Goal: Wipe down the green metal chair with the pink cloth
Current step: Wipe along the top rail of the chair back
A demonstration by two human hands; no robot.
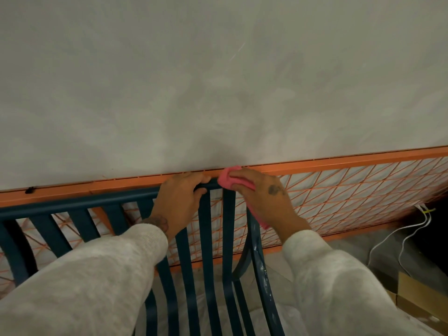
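The dark green metal chair (208, 238) fills the lower half of the head view, its slatted back curving up to a top rail (80, 202). My left hand (180, 200) grips that top rail near its right end. My right hand (264, 197) presses the pink cloth (228, 178) onto the rail's right corner, just beside my left hand. A strip of the cloth hangs down under my right palm along the chair's right upright. Both forearms, in pale grey sleeves, cover part of the slats.
An orange metal frame with diagonal wire mesh (339, 190) leans against the grey wall (218, 81) right behind the chair. White cables (412, 229) trail at the right, and cardboard (412, 294) lies on the floor at the lower right.
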